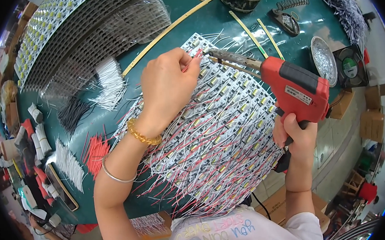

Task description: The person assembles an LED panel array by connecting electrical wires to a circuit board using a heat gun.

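Note:
My right hand (300, 135) is wrapped round the handle of a red and black soldering gun (293, 81). The gun's dark tip points left and reaches the far end of a panel of small white circuit boards (240, 99). Many red, white and black wires stick out of that panel, which spreads down toward my body. My left hand (168, 82) is closed in a pinch on red wire (197, 55) right beside the tip. Whether the tip touches the wire or the board is too small to tell.
Left of the panel lie bundles of red wires (97, 151), white wires (111, 83) and black wires (72, 109), plus a phone (62, 187). Stacked board panels (92, 31) fill the far left. A metal dish (323, 61), a small fan (350, 65) and a soldering stand (287, 22) sit right.

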`<state>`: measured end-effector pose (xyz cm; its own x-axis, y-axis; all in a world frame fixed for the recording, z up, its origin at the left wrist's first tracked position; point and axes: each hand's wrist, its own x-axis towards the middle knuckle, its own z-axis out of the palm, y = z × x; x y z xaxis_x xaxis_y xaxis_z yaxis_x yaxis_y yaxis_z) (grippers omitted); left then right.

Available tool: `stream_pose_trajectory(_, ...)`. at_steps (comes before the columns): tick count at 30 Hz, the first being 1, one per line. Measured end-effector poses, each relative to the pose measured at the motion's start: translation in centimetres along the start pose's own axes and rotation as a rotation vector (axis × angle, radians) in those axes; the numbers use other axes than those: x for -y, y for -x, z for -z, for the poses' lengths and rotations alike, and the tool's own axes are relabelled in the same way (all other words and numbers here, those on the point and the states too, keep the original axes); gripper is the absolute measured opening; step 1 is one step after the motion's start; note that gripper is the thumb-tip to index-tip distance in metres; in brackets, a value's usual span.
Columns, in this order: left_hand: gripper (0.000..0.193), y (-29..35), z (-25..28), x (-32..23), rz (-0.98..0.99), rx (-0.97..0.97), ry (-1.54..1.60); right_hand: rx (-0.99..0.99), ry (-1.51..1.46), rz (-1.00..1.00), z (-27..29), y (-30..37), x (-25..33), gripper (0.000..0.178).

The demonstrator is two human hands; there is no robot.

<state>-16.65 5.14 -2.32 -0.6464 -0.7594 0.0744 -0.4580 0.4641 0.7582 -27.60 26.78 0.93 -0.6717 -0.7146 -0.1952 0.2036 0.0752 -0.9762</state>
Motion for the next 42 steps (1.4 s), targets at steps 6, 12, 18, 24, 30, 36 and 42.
stream_pose_trajectory(6, 0.022, 0.4, -0.1, -0.2, -0.063, -0.05, -0.098, 0.068, 0.032, -0.001, 0.3, -0.3, -0.1, 0.036)
stream_pose_trajectory(12, 0.021, 0.5, -0.3, -0.4, -0.065, -0.062, -0.131, 0.054, 0.066, 0.012, -0.2, -0.3, 0.1, 0.035)
stream_pose_trajectory(18, 0.019, 0.4, -0.6, -0.3, -0.066, -0.068, -0.099, -0.039, -0.039, 0.05, 0.4, 0.7, 0.5, 0.043)
stream_pose_trajectory(24, 0.02, 0.6, -0.5, -0.5, -0.06, -0.081, -0.109, -0.054, 0.065, 0.149, 0.0, 0.9, 0.2, 0.056)
stream_pose_trajectory(30, 0.019, 0.0, 0.9, 0.1, -0.113, -0.112, -0.079, -0.034, 0.023, 0.201, 1.0, 1.3, 0.7, 0.055)
stream_pose_trajectory(36, 0.008, 0.7, 2.0, -2.7, -0.128, -0.155, 0.211, -0.095, -0.046, 0.188, 2.7, 2.4, 0.6, 0.054)
stream_pose_trajectory(42, 0.013, 0.9, 0.0, -2.4, -0.117, -0.031, 0.121, -0.098, 0.054, 0.234, 1.6, 2.9, 0.5, 0.064)
